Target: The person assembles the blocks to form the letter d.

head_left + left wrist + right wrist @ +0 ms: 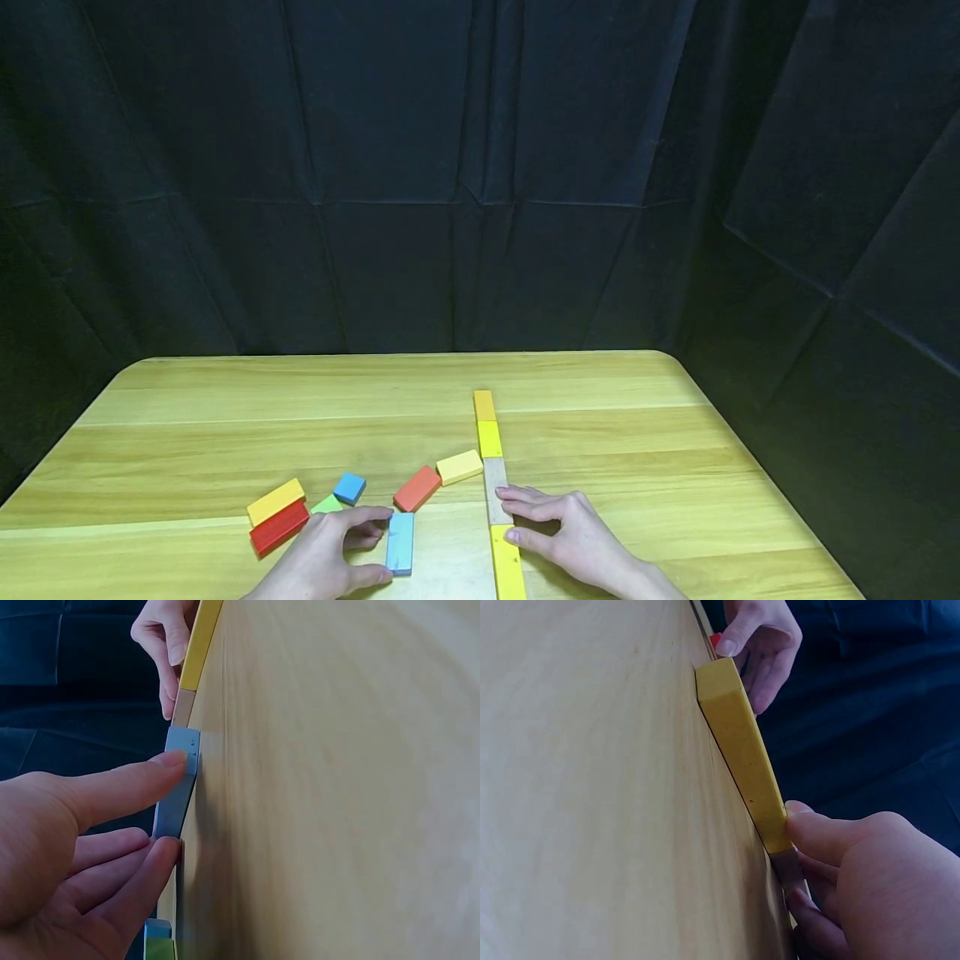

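My left hand [322,550] holds a light blue block [401,543] lengthwise, thumb at its near end and a finger at its far end, as the left wrist view also shows. The block lies flat on the table. To its right, a straight row of blocks runs away from me: a near yellow block [507,562], a greyish block [497,492], a second yellow block [490,439] and an orange block [484,406]. My right hand [573,537] rests against the row's right side. Its thumb touches the near yellow block and its fingers the greyish one.
A pale yellow block [459,467] lies beside the row, with an orange-red block [417,488] close to its left. Further left are a small blue block [349,487], a partly hidden green block [327,504], a yellow-orange block [275,502] and a red block [279,528].
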`<action>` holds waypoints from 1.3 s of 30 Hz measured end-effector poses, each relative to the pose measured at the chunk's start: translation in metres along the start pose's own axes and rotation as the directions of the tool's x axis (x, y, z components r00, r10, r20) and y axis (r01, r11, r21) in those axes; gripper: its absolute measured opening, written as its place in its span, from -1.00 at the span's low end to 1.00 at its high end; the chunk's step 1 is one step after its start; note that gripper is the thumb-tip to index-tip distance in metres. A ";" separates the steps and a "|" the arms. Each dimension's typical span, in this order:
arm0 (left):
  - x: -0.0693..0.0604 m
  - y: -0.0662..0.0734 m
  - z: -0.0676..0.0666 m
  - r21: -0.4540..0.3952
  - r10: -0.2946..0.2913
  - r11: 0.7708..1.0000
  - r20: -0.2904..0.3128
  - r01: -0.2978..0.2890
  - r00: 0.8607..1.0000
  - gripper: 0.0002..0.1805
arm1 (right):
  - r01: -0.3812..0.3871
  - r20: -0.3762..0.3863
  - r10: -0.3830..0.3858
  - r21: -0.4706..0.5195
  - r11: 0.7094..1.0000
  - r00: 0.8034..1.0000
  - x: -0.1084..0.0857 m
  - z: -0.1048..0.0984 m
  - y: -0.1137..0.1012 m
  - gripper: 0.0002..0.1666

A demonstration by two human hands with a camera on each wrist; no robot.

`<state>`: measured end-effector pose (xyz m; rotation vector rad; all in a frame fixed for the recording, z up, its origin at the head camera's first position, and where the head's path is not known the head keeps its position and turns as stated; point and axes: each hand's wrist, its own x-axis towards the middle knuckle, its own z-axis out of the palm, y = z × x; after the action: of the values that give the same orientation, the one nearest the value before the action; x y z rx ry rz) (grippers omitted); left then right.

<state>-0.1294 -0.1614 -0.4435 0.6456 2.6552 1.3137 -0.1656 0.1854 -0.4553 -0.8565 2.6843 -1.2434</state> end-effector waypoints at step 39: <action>-0.011 -0.028 -0.075 -0.138 -0.016 0.990 -0.091 0.003 0.996 -0.54 | 0.007 0.001 -0.007 -0.020 1.000 1.000 0.000 0.000 0.002 -0.49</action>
<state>-0.1501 -0.2360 -0.4201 0.5667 2.6035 1.5433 -0.1664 0.1861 -0.4566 -0.8693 2.7002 -1.2197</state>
